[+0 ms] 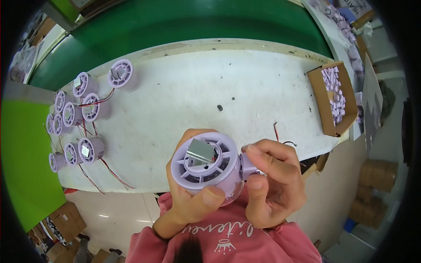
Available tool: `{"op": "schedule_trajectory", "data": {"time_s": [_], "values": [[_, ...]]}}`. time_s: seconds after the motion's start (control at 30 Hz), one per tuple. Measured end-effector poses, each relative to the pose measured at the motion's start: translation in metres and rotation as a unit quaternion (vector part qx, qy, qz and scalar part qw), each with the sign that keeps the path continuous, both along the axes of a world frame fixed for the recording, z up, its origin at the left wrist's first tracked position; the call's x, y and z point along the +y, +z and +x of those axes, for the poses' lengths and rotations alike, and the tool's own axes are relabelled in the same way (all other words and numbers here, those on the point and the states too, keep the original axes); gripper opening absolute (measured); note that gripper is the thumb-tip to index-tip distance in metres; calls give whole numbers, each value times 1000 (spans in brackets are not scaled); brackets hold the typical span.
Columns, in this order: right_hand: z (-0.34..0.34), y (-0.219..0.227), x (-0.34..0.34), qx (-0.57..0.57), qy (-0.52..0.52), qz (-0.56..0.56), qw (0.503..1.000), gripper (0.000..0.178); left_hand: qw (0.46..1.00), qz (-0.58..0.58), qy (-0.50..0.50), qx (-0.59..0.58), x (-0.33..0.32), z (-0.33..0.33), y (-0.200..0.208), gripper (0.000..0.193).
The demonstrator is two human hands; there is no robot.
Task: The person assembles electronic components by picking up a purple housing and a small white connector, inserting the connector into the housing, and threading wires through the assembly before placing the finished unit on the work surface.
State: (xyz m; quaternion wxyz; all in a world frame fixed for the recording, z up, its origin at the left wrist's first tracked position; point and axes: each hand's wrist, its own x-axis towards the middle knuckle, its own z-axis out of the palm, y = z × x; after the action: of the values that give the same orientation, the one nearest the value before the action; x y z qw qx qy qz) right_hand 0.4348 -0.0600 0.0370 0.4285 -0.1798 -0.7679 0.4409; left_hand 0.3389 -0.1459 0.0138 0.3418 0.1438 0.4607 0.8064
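I have my left hand (189,202) clamped around a fan (227,177) at the near edge of the tabletop (175,96), my right hand (280,184) pinching the lilac part (248,166) on its side. Other fans (91,150) line the left edge; a box (321,103) sits by the right.

Smooth plastic, shiny metal, raw cardboard

The round, lilac, spoked plastic housing (227,170) looks smooth with a soft satin sheen, as does the small boxy lilac plastic side piece (249,166). The square silver plate (200,150) on the housing looks metallic and reflective. The long white desk (188,87) has a smooth, faintly shiny top, flecked with dark specks. The open brown box (322,103) is matt cardboard; the pink printed sweatshirt (280,245) is soft, matt cloth. Pale floor tiles (123,206) gleam glossily.
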Motion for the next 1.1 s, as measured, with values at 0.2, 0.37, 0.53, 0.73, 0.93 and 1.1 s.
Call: {"op": "schedule_trajectory", "data": {"time_s": [0.2,0.37,0.53,0.73,0.93,1.1], "values": [[-3,8,-11,50,-18,-101,993,20,998,10,-8,56,-6,1,-3,79],[2,8,-6,28,-4,-38,999,21,988,22,-5,152,-5,-2,-9,81],[5,12,-6,19,1,-68,998,23,987,47,31,154,-2,6,-20,83],[5,18,-5,11,2,10,1000,23,976,140,-4,170,1,0,-21,83],[3,2,-2,158,30,83,983,18,950,148,31,272,0,0,-8,25],[9,2,1,165,74,64,981,19,936,161,52,308,0,0,-14,27]]}}
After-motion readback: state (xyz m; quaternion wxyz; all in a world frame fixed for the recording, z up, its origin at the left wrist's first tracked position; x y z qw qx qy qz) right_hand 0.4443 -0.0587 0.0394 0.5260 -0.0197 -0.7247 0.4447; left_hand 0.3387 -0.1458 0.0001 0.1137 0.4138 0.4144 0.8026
